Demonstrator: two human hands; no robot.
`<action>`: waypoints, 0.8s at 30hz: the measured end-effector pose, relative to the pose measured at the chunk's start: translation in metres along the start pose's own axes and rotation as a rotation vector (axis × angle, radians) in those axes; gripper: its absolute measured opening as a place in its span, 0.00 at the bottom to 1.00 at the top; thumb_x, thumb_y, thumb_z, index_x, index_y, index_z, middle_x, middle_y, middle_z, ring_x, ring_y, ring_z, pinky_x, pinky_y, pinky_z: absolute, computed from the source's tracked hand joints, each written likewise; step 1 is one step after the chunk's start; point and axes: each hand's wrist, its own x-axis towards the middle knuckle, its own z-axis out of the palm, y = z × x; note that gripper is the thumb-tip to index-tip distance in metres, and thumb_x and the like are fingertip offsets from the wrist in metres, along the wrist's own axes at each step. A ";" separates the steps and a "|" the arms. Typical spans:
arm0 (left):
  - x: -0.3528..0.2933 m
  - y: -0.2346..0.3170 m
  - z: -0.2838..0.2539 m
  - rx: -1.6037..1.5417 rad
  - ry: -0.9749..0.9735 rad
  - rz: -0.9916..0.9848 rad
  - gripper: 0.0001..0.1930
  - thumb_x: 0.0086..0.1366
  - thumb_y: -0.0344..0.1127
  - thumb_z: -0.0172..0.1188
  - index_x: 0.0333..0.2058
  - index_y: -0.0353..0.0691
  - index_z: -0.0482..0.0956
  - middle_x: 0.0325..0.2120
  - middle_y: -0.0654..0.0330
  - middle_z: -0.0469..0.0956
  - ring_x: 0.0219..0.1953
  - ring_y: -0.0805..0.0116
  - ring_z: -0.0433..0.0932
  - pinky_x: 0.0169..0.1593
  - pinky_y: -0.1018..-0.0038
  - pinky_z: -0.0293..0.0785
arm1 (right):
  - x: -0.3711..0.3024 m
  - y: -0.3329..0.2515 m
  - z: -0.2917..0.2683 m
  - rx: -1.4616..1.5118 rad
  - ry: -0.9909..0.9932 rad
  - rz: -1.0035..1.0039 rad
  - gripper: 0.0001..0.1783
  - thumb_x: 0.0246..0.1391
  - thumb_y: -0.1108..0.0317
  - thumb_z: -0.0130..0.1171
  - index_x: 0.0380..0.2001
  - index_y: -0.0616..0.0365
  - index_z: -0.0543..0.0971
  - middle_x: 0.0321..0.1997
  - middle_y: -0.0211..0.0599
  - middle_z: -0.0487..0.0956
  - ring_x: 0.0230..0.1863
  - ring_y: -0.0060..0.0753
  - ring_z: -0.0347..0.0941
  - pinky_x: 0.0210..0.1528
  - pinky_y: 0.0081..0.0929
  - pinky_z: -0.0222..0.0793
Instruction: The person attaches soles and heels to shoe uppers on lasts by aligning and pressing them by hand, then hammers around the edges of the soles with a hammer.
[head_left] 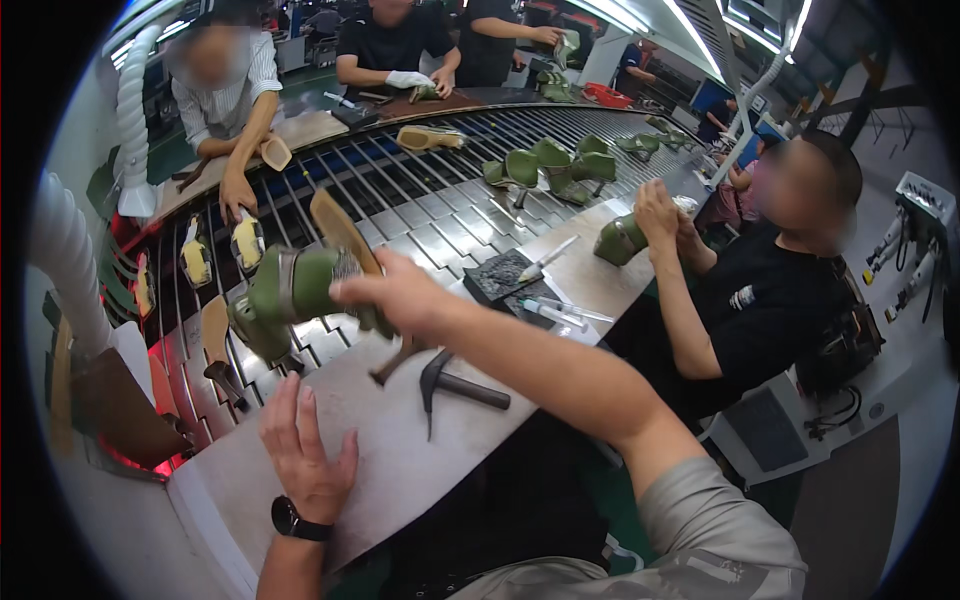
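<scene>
The right hand point(400, 295) grips a green high-heeled shoe point(300, 290), fingers closed over its upper, and holds it in the air above the near edge of the surface point(400, 470). The shoe is olive green with a tan sole turned up and away, and a thin dark heel pointing down toward the surface. The left hand point(305, 450) lies flat and open on the surface, fingers spread, holding nothing; a dark watch point(295, 520) sits on its wrist. Just right of the shoe's heel a hammer point(455, 385) lies on the surface. Beyond it lie a dark pad point(505, 275) and a few pens point(555, 312). Behind the surface a slatted conveyor point(420, 215) carries more green shoes point(550, 165). To the right, a person in black holds another green shoe point(620, 240).
</scene>
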 end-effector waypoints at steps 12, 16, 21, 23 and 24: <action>-0.079 -0.040 -0.064 -0.519 -0.090 -0.547 0.24 0.59 0.31 0.75 0.52 0.35 0.76 0.47 0.59 0.79 0.48 0.66 0.79 0.56 0.67 0.75 | -0.171 0.091 0.071 0.566 -0.234 0.202 0.23 0.75 0.52 0.49 0.53 0.64 0.73 0.42 0.42 0.79 0.32 0.34 0.83 0.33 0.33 0.84; -0.047 -0.054 -0.067 -0.949 0.088 -0.662 0.25 0.66 0.40 0.69 0.57 0.34 0.75 0.49 0.60 0.80 0.50 0.68 0.78 0.58 0.69 0.73 | -0.114 0.106 0.082 0.583 -0.269 0.179 0.22 0.70 0.56 0.57 0.53 0.65 0.74 0.42 0.45 0.81 0.34 0.43 0.84 0.39 0.39 0.84; -0.067 -0.087 -0.025 -1.260 0.273 -0.800 0.30 0.70 0.49 0.65 0.60 0.33 0.73 0.53 0.57 0.80 0.54 0.64 0.79 0.61 0.66 0.74 | -0.069 0.135 0.086 -0.695 0.499 -0.505 0.30 0.59 0.56 0.67 0.56 0.67 0.75 0.51 0.58 0.82 0.49 0.58 0.82 0.57 0.47 0.76; -0.070 -0.083 -0.025 -1.281 0.289 -0.909 0.30 0.72 0.55 0.60 0.59 0.35 0.73 0.50 0.57 0.81 0.50 0.63 0.82 0.54 0.65 0.79 | -0.079 0.126 0.078 -0.638 0.568 -0.592 0.26 0.63 0.58 0.64 0.54 0.68 0.77 0.48 0.57 0.83 0.51 0.54 0.82 0.60 0.45 0.74; -0.063 -0.075 -0.026 -1.235 0.353 -0.959 0.30 0.73 0.58 0.56 0.59 0.37 0.74 0.48 0.56 0.82 0.47 0.62 0.83 0.48 0.64 0.84 | -0.092 0.099 0.075 -0.441 0.452 -0.478 0.24 0.65 0.58 0.62 0.53 0.70 0.78 0.47 0.55 0.84 0.51 0.52 0.82 0.61 0.43 0.74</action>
